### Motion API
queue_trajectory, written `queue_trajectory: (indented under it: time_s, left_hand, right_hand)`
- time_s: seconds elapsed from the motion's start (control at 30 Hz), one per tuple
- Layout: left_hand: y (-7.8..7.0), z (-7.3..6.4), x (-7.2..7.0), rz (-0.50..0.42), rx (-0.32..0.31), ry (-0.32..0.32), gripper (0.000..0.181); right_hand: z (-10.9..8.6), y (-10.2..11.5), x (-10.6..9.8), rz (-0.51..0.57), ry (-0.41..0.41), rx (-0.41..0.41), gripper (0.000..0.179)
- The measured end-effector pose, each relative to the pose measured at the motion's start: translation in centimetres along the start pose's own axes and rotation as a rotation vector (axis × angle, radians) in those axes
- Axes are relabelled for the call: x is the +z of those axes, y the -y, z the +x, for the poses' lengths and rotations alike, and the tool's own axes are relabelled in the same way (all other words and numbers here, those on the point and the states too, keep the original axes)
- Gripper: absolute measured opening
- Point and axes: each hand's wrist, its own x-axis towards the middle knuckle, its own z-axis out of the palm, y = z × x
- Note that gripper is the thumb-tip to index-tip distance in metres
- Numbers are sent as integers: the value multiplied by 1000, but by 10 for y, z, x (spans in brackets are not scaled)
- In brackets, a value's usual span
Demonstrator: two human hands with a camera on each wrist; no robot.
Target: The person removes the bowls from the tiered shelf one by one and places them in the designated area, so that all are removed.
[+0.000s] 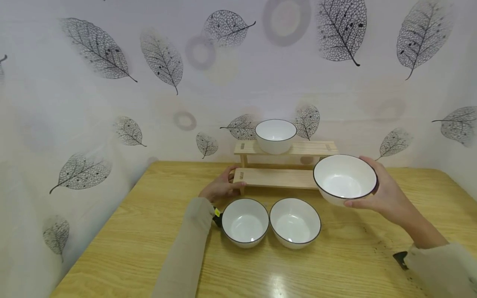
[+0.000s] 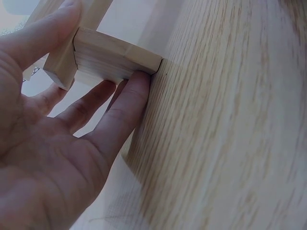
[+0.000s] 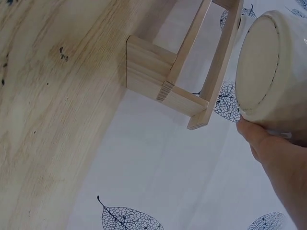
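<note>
My right hand [image 1: 387, 194] holds a white bowl [image 1: 344, 178] with a dark rim by its right side, raised in front of the right end of a two-tier wooden rack [image 1: 275, 177]. In the right wrist view the bowl's underside [image 3: 259, 64] faces the camera, apart from the rack. At the rack's left end my left hand [image 1: 223, 186] grips the lower tier, thumb at the front. The left wrist view shows its fingers [image 2: 122, 110] against the wooden side support [image 2: 112, 52]. Another white bowl [image 1: 275, 134] sits upright on the upper tier.
Two more white bowls, a left one [image 1: 245, 223] and a right one [image 1: 295, 223], stand side by side on the wooden table [image 1: 130, 248] before the rack. Behind the table hangs a pale leaf-patterned cloth [image 1: 156, 116].
</note>
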Motion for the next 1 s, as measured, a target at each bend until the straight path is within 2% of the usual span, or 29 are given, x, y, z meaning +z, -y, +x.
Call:
queue_trajectory:
  time_s: [0.27,0.5,0.77,1.0]
  left_hand:
    - [-1,-1,-1,37,4,-2,70]
    - [1,0,-2,38,10,10,70]
    - [0,1,-2,46,2,9,70]
    - [2,2,-2,46,6,7,70]
  right_hand:
    - [-6,-4,2,-3,12,-41,115]
    - [-15,-9,0,-56,21,-9,117]
    - [-20,-14,-1,-76,35,-39,119]
    - [-25,-16,-3,-128,50,-30,120]
